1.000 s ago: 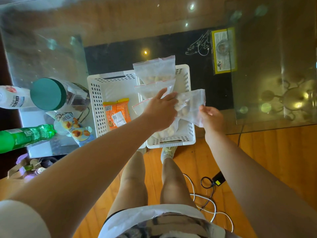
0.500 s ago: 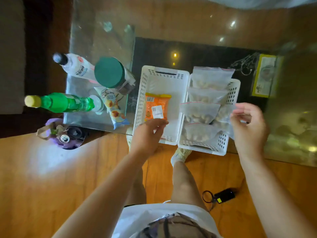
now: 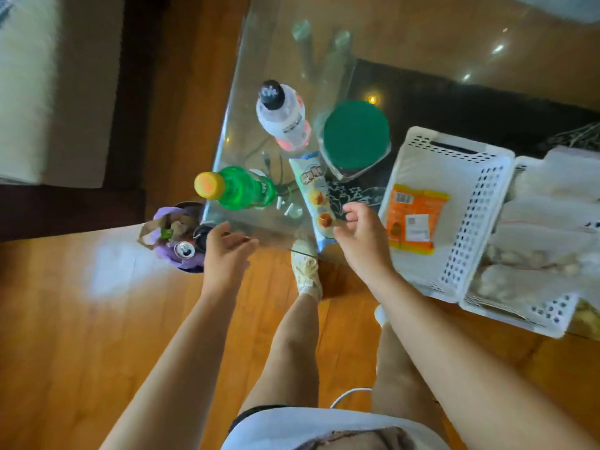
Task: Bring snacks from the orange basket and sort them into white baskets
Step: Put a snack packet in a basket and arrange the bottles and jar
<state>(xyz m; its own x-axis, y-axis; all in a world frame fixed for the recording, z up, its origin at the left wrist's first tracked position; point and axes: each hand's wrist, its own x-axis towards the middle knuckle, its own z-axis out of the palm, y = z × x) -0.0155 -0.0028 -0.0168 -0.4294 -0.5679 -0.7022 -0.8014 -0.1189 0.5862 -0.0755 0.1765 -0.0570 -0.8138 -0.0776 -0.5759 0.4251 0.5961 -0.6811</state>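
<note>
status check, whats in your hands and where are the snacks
Left hand and right hand both empty, open. Orange packet in left white basket; clear bags in the right one. Orange basket not in view.

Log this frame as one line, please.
left hand: empty, open | right hand: empty, open | orange packet: in left white basket | clear bags: in right basket

1. A warm orange-brown wooden floor [image 3: 81,336] fills the lower part of the view, with a pale patch of light on its left.
2. A glass table [image 3: 406,34] reflects small ceiling lights.
3. A black mat [image 3: 470,105] shows through the glass.
4. A pale rug [image 3: 55,89] lies at upper left.
</note>
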